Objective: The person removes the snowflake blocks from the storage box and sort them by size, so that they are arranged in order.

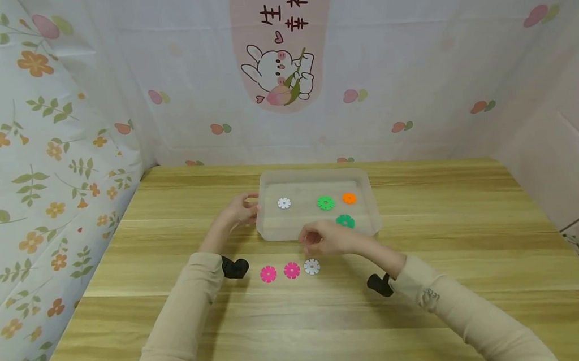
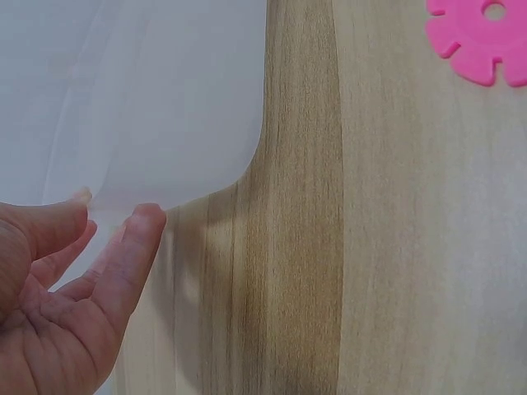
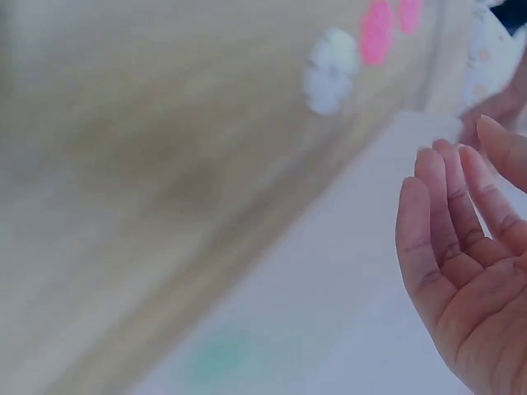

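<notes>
A translucent plastic box (image 1: 314,174) stands on the table. Flat notched discs lie inside it: one white (image 1: 280,204), one light green (image 1: 320,203), one orange (image 1: 345,198) and one darker green (image 1: 345,217). My left hand (image 1: 241,211) touches the box's left end with its fingertips, fingers fairly straight in the left wrist view. Over the front wall hovers my right hand (image 1: 327,239), fingers gently bent and nothing visible between them. In front of the box, two pink discs, a left one (image 1: 263,274) and a middle one (image 1: 287,271), and a white disc (image 1: 307,267) form a row.
The wood-grain table (image 1: 302,338) runs back to a white printed curtain (image 1: 388,71). A floral curtain (image 1: 30,189) hangs along the left side. Black wrist pieces, one left (image 1: 235,268) and one right (image 1: 379,285), stick out near the sleeves.
</notes>
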Demonstrator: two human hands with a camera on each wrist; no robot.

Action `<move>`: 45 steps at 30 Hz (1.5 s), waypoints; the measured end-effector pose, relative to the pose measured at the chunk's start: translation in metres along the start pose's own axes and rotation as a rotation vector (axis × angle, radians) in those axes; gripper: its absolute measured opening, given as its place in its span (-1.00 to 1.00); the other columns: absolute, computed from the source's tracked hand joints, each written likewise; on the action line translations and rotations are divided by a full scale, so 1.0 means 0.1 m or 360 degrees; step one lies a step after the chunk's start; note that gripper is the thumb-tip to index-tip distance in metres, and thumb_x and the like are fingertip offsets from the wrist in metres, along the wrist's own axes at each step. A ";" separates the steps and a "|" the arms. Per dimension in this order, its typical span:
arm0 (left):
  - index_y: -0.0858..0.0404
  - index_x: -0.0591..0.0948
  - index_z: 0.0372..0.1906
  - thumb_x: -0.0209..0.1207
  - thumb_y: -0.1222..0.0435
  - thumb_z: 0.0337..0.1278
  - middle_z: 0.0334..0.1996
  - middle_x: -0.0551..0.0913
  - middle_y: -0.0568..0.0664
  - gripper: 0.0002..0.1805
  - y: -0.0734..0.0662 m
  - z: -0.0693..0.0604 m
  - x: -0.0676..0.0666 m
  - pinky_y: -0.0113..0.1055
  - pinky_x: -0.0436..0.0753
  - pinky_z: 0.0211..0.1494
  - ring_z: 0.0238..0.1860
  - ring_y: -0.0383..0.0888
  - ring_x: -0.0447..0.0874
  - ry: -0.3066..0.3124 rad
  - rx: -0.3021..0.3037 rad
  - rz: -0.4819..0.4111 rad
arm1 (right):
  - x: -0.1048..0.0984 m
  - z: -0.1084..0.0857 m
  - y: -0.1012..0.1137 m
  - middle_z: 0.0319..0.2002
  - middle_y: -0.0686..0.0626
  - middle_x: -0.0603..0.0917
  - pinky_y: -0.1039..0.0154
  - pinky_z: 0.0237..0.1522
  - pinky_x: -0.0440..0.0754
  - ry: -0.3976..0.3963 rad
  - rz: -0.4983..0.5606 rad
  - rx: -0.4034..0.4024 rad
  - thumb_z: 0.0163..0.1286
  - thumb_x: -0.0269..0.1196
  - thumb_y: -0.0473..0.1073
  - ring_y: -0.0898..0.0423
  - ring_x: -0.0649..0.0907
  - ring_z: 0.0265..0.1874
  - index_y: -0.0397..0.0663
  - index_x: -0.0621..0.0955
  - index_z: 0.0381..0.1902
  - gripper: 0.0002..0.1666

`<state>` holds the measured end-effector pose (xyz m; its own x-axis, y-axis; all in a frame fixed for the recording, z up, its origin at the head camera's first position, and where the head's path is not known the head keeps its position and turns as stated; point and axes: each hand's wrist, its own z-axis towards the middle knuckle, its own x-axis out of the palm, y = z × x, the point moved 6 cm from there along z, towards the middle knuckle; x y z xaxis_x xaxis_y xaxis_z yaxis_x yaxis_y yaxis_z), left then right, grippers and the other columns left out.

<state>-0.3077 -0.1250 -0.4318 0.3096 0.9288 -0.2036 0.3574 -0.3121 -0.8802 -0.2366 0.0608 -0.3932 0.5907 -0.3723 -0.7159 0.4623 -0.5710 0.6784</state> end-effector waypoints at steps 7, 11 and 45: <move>0.31 0.09 0.37 -0.12 0.47 0.32 0.26 0.27 0.36 -0.46 0.00 -0.02 -0.05 -0.09 0.49 0.19 0.17 0.22 0.41 -0.0004 0.0011 0.0000 | -0.24 0.23 0.11 -0.41 -0.07 0.62 0.37 -0.24 0.58 -0.0025 0.0009 0.0000 0.26 0.20 -0.28 0.16 0.58 -0.37 -0.31 0.57 -0.17 -0.78; 0.32 0.09 0.37 -0.12 0.47 0.31 0.25 0.27 0.37 -0.45 0.01 -0.03 -0.06 -0.08 0.48 0.19 0.16 0.23 0.42 -0.0020 0.0015 0.0006 | -0.32 0.38 0.12 -0.38 -0.11 0.62 0.34 -0.24 0.59 -0.0037 0.0001 -0.0032 0.27 0.19 -0.29 0.11 0.59 -0.36 -0.31 0.57 -0.17 -0.80; 0.21 0.21 0.32 0.00 0.42 0.25 0.14 0.47 0.25 -0.46 0.20 0.32 -0.06 -0.16 0.63 -0.04 -0.04 0.06 0.61 -0.0014 0.0107 0.0030 | -0.37 1.80 -1.27 -0.22 -0.09 0.60 0.20 -0.25 0.54 0.0158 -0.0363 0.0195 -0.06 0.46 -0.07 0.05 0.56 -0.25 -0.05 0.57 -0.18 -0.54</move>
<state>-0.3304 -0.1306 -0.4618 0.3080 0.9246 -0.2239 0.2917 -0.3159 -0.9028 -0.4364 0.0158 -0.4823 0.5453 -0.1541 -0.8239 0.5109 -0.7181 0.4725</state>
